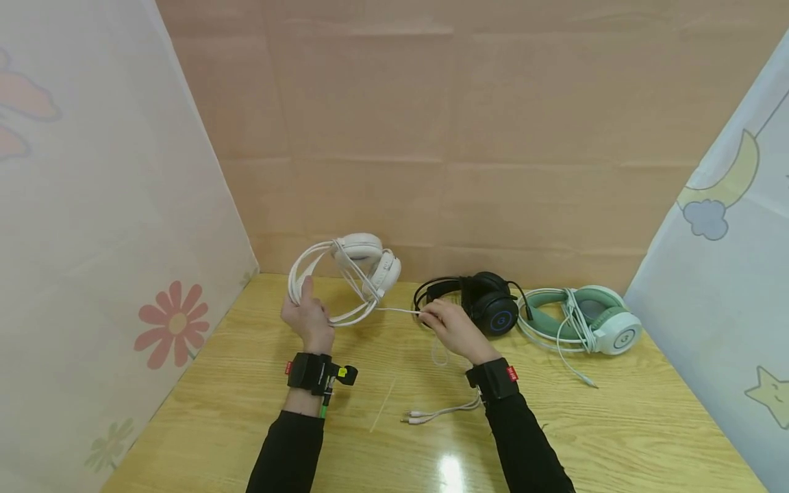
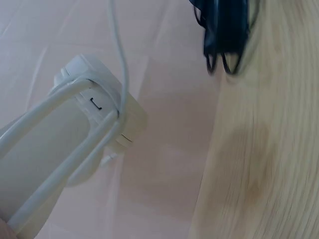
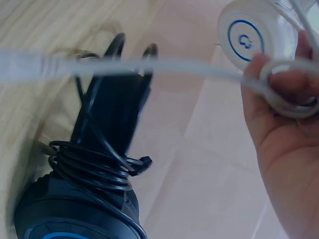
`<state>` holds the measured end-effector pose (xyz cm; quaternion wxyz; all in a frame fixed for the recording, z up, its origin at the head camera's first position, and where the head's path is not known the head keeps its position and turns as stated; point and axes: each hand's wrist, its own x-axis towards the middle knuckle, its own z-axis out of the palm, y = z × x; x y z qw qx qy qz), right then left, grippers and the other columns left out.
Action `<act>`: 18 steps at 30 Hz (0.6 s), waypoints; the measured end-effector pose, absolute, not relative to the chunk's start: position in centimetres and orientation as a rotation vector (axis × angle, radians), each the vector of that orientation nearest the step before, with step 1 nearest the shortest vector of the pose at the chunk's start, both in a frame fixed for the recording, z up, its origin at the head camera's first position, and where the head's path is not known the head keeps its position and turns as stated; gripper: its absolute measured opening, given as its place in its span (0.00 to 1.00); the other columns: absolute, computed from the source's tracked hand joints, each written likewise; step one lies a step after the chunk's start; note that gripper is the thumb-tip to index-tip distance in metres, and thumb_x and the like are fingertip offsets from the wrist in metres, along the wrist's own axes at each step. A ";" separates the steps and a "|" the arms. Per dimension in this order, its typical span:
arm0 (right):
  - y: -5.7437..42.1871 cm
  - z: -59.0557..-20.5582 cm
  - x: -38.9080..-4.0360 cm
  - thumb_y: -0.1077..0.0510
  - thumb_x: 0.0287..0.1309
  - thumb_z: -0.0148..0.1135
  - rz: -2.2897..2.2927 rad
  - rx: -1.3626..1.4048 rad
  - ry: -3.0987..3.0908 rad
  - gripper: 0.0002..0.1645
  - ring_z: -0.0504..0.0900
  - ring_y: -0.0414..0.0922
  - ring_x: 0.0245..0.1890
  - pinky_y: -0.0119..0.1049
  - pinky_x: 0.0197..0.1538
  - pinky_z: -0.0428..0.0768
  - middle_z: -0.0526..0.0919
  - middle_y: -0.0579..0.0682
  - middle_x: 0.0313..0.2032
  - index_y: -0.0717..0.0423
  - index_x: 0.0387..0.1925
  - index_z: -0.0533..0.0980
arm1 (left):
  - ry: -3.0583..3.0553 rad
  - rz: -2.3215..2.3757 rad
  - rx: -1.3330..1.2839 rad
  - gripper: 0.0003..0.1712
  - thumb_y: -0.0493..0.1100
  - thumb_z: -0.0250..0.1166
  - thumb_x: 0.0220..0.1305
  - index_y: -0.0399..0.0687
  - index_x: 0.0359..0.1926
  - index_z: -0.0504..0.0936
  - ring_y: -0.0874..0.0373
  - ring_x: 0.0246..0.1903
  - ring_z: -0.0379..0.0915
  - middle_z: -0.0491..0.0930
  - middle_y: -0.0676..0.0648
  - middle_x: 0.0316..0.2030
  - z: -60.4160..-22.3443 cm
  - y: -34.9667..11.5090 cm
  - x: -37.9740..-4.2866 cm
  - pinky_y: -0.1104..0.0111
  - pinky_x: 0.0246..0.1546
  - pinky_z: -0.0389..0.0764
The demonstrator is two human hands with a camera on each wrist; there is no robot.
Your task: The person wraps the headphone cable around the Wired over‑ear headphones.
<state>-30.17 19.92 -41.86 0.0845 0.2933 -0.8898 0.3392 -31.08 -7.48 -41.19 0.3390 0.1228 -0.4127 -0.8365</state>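
Note:
My left hand [image 1: 308, 316] grips the headband of a pair of white headphones [image 1: 383, 274], holding it above the table at the left. White cable is looped round the headband and ear cups; a taut stretch [image 1: 397, 310] runs from there to my right hand [image 1: 453, 327]. The right fingers pinch this cable, with a small loop of it by the fingers in the right wrist view. Its plugs [image 1: 419, 416] lie on the table beside my right forearm. In the left wrist view, the cable crosses one white ear cup [image 2: 99, 104], and the left hand barely shows at the corner.
Black headphones [image 1: 490, 305], their cord wound about the band, lie just beyond my right hand. Green and white headphones [image 1: 619, 329] with a wrapped white cable lie farther right. Brown paper [image 1: 431, 137] covers the back; patterned white panels [image 1: 123, 171] flank the wooden table [image 1: 246, 424].

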 end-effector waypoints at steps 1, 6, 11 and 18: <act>20.0 -41.8 -30.1 0.54 0.71 0.53 1.039 0.868 -2.658 0.12 0.66 0.38 0.23 0.32 0.30 0.66 0.70 0.41 0.26 0.45 0.30 0.77 | -1.105 -2.147 0.301 0.13 0.46 0.67 0.63 0.48 0.28 0.72 0.65 0.04 0.53 0.58 0.57 0.08 -41.1 -7.4 -31.0 0.73 0.06 0.57; 20.3 -41.6 -29.9 0.48 0.72 0.51 1.129 0.857 -2.664 0.19 0.63 0.38 0.19 0.31 0.27 0.63 0.66 0.43 0.22 0.45 0.22 0.69 | -1.176 -2.013 0.237 0.10 0.45 0.67 0.62 0.44 0.34 0.77 0.65 0.07 0.51 0.60 0.55 0.13 -40.9 -7.0 -30.8 0.73 0.11 0.58; 20.4 -41.3 -29.6 0.47 0.70 0.54 1.183 0.882 -2.639 0.20 0.66 0.38 0.21 0.31 0.29 0.66 0.67 0.41 0.23 0.44 0.20 0.67 | -1.303 -1.803 0.269 0.12 0.47 0.70 0.59 0.45 0.34 0.77 0.64 0.15 0.60 0.68 0.53 0.18 -41.0 -6.7 -30.7 0.72 0.20 0.65; 20.6 -40.4 -29.1 0.44 0.70 0.52 1.382 0.839 -2.619 0.22 0.67 0.42 0.20 0.33 0.29 0.69 0.74 0.46 0.22 0.51 0.23 0.73 | -1.419 -1.544 0.314 0.18 0.49 0.72 0.54 0.39 0.31 0.76 0.63 0.18 0.65 0.72 0.54 0.20 -41.3 -6.4 -30.8 0.73 0.20 0.66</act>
